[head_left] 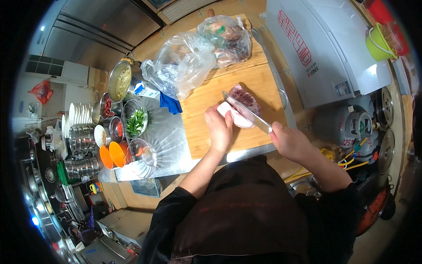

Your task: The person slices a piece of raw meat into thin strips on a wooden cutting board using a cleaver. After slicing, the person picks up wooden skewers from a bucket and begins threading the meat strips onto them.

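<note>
My right hand (pixel 288 140) is closed round the handle of a kitchen knife (pixel 248 112). The blade stands between a dark red chunk of meat (pixel 245 97) on its far side and a pale, fatty piece of meat (pixel 237 118) on its near side; whether the two are joined is hidden. My left hand (pixel 219 126) holds the pale piece against the board, thumb and fingers pressed to its left end. Under all this lies a wooden cutting board (pixel 204 105).
Clear plastic bags (pixel 182 61), one bagging meat (pixel 228 37), lie at the board's far end. To the left, on the metal table (pixel 169 132), stand a bowl of chopped greens (pixel 136 122), orange cups (pixel 118 154) and a steel pot (pixel 120 81). A white freezer (pixel 303 48) stands at the right.
</note>
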Demonstrator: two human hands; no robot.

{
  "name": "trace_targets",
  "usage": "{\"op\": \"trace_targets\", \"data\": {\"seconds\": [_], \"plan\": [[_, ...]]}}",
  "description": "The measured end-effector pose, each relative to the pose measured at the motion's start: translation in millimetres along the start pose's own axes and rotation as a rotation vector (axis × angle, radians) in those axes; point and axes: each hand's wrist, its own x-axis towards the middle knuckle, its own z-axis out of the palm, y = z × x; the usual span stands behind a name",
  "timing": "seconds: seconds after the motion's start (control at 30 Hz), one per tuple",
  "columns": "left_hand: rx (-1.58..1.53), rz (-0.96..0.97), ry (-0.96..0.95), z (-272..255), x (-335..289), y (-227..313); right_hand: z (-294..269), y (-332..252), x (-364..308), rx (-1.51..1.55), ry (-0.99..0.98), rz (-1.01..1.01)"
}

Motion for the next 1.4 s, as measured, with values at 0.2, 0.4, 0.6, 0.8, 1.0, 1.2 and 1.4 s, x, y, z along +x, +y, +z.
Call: {"op": "trace_targets", "data": {"seconds": [0.2,0.4,0.6,0.8,1.0,1.2,1.4], "plan": [[0.033,0.052,0.039,9.0,-4.9,-3.4,10.1,-2.8,37.1,-0.048,-0.048,-0.076],[0.039,0.099,0.150,18.3,-6.9,-8.4,24.6,-20.4,80.2,-0.181,-0.074,-0.123],[0.048,0.098,0.221,23.1,-8.5,-8.7,-24.3,-10.6,54.8,-0.328,-0.320,-0.014],[0.013,0.096,0.249,24.9,-14.5,-5.5,16.2,-26.0,83.4,-0.306,-0.171,-0.154],[0.030,0.070,0.227,21.1,-9.4,-7.2,-11.3,-17.1,60.8,-0.293,-0.252,-0.089],[0.009,0.058,0.212,19.9,-17.1,-5.5,23.6,0.8,60.4,-0.287,-0.087,-0.209],[0.002,0.083,0.170,9.9,-10.2,-5.6,20.3,15.2,59.6,-0.208,-0.157,-0.150]]}}
